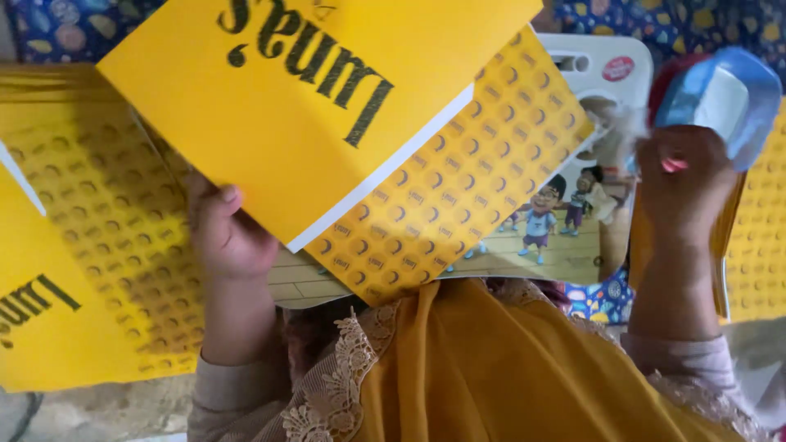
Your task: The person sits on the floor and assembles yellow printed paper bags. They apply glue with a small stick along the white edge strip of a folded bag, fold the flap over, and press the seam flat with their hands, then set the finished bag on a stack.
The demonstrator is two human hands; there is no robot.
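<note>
My left hand [225, 233] grips the lower edge of a large yellow package [458, 188] printed with a stud pattern and cartoon figures. A plain yellow flap [278, 90] with big black letters lies tilted over it. My right hand [684, 188] is closed at the package's right side, its fingers around a blue and white plastic-wrapped thing [725, 94]. What that thing is cannot be made out. The package is held up in front of my chest, above a mustard garment with lace trim [458, 368].
A second yellow studded package [90, 245] lies at the left, and another [761, 237] shows at the right edge. A white plastic hang-tab [602, 65] sticks out behind the held package. A blue patterned mat [65, 29] covers the floor at the top.
</note>
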